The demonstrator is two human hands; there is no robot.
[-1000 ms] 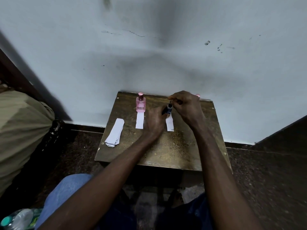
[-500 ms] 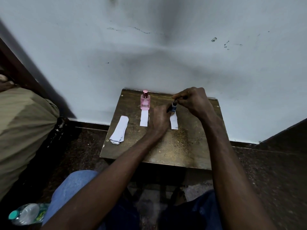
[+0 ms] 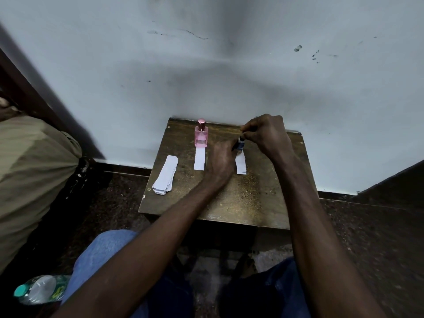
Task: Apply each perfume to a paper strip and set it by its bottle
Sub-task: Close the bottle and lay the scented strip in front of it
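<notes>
A pink perfume bottle with a pink cap stands upright at the back of the small wooden table. A white paper strip lies flat just in front of it. To the right, my left hand grips a small dark blue bottle, mostly hidden by my fingers. My right hand pinches the top of that bottle, fingers closed around its cap. A second paper strip lies below the blue bottle, between my two hands.
A stack of spare paper strips lies at the table's left side. The table stands against a pale wall. A plastic water bottle lies on the floor at lower left, beside a tan cloth bundle.
My right hand has stayed at the blue bottle's top while the left keeps holding it. The view has shifted slightly; the strips and pink bottle have not moved.
</notes>
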